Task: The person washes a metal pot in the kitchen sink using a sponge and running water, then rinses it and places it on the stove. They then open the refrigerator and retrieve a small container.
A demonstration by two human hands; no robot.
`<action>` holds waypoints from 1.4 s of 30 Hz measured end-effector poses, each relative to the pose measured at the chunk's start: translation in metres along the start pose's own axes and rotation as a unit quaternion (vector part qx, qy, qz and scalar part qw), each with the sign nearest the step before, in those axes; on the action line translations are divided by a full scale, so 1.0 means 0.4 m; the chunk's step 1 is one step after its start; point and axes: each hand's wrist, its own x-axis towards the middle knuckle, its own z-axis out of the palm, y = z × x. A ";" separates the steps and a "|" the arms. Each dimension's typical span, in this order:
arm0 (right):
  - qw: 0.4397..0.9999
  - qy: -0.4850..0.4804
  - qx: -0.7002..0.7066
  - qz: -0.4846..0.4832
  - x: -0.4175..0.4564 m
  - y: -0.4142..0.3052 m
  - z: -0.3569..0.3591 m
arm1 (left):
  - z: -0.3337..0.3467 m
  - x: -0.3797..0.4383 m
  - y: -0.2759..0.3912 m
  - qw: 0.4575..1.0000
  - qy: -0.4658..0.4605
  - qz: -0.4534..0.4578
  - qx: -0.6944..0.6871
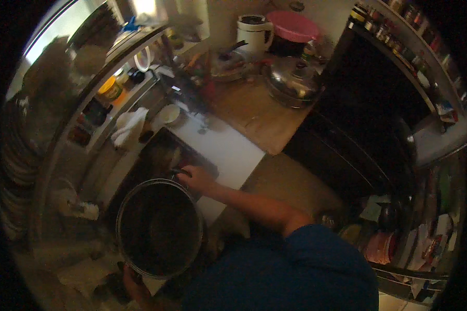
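A large round pot (159, 229) hangs before me, with its wide rim facing up and its inside dark. My right hand (196, 179) grips the dark handle (181, 171) on its far side. At the near left of the rim, my left hand (135, 285) is closed around the opposite handle; shadow hides most of those fingers. Past the pot lies a dark rectangular area (161, 149) in the counter, either a sink or a cooktop. Beside it is a white counter surface (233, 149).
A wooden board (264, 116) carries a lidded metal pan (295, 79). Behind stand a white jug (255, 35) and a pink basin (294, 25). Left are a white cloth (128, 126), a white cup (169, 114) and a yellow container (111, 88). Shelves with bottles (393, 42) run along the right.
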 end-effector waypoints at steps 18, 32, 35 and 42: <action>0.954 0.288 0.073 -0.042 -0.411 -0.043 -1.193 | 1.048 -0.403 0.115 0.957 -0.257 0.013 -0.130; 0.784 0.612 0.091 0.045 -0.678 0.067 -1.803 | 2.080 -0.591 0.034 0.794 -0.567 0.137 0.170; 0.757 0.637 0.113 0.092 -0.680 0.125 -1.865 | 2.226 -0.625 -0.002 0.753 -0.604 0.168 0.199; 0.719 0.663 0.147 0.149 -0.600 0.284 -2.019 | 2.513 -0.596 -0.062 0.702 -0.604 0.217 0.308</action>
